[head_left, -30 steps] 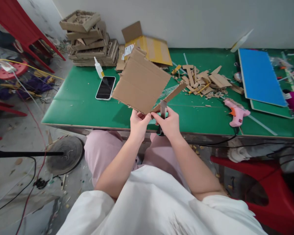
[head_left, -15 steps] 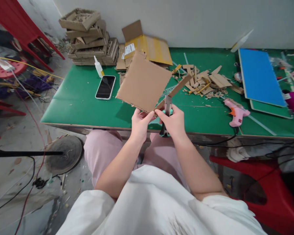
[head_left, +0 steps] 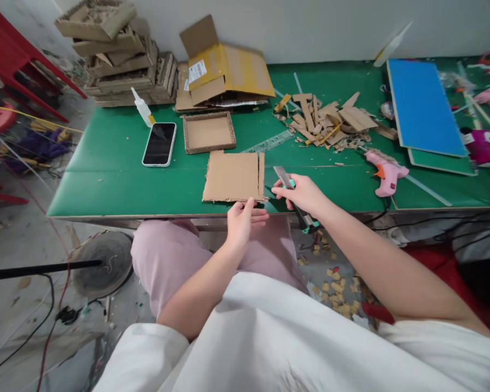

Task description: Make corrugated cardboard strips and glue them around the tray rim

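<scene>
A square piece of cardboard (head_left: pixel 232 177) with ragged edges lies at the front of the green table. Along its right side a narrow cardboard strip (head_left: pixel 262 174) is parted from it by a dark slit; whether they still join is unclear. My left hand (head_left: pixel 242 222) is at the near edge, thumb tip at the cardboard and fingers stretched out to the right. To the right of the strip, my right hand (head_left: pixel 304 193) is closed around a utility knife (head_left: pixel 285 177), its blade end pointing away from me. A shallow cardboard tray (head_left: pixel 209 132) sits behind the square.
Beyond are a clear plastic ruler (head_left: pixel 269 141), cardboard scraps (head_left: pixel 330 122), a phone (head_left: pixel 159 144), a glue bottle (head_left: pixel 142 108) and a yellow-taped box (head_left: pixel 232 73). Stacked cardboard trays (head_left: pixel 126 65) stand back left. At right lie a pink glue gun (head_left: pixel 387 173) and a blue board (head_left: pixel 427 109).
The cardboard square, raised in my hands before, now rests on the table with the strip alongside. My right hand has moved right with the knife, and my left fingers have straightened. The view has shifted.
</scene>
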The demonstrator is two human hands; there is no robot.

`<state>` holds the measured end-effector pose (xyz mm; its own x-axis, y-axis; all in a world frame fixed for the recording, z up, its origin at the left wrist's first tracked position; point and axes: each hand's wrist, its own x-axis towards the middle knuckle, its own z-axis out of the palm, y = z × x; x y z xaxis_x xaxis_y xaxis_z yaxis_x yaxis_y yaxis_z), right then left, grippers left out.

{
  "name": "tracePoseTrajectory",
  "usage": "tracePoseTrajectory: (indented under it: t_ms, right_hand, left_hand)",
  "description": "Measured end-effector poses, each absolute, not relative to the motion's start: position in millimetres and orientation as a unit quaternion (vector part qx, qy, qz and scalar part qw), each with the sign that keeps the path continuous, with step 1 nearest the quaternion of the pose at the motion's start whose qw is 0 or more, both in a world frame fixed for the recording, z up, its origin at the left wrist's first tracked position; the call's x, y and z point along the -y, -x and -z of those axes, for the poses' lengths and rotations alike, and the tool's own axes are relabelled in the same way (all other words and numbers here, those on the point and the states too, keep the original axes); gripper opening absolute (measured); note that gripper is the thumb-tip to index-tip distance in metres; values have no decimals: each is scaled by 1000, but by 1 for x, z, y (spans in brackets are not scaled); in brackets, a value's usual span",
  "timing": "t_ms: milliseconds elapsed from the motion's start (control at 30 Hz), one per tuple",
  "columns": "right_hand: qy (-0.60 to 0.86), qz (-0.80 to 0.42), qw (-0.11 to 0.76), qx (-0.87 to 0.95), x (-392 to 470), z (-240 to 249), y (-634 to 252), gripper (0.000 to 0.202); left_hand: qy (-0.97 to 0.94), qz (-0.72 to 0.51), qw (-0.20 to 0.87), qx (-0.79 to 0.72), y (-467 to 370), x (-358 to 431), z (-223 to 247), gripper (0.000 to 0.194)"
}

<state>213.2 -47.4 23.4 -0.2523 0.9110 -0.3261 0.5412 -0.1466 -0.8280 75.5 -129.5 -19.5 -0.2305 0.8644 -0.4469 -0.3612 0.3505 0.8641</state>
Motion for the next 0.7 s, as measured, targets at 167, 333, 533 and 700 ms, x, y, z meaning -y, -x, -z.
tracePoseTrajectory:
  t_ms: [167,333,533,700]
  right_hand:
    - [494,-163,-43,853,51,-37,-221,28]
    - [380,10,-179,908,54,-45,-209,33]
    - [353,-1,-217,910,49,-52,-201,35]
    - [352,-5,-226,908,48,-54,-199,37]
  left_hand:
    - [-368,-507,447,-639,-62,147,28,35]
    - [-523,-498,292,-627,-53,152,31,13]
    - [-746,-353,-50,-563,-52,144,47,24]
    - [-757,-318,-117,-558,-52,143,51,24]
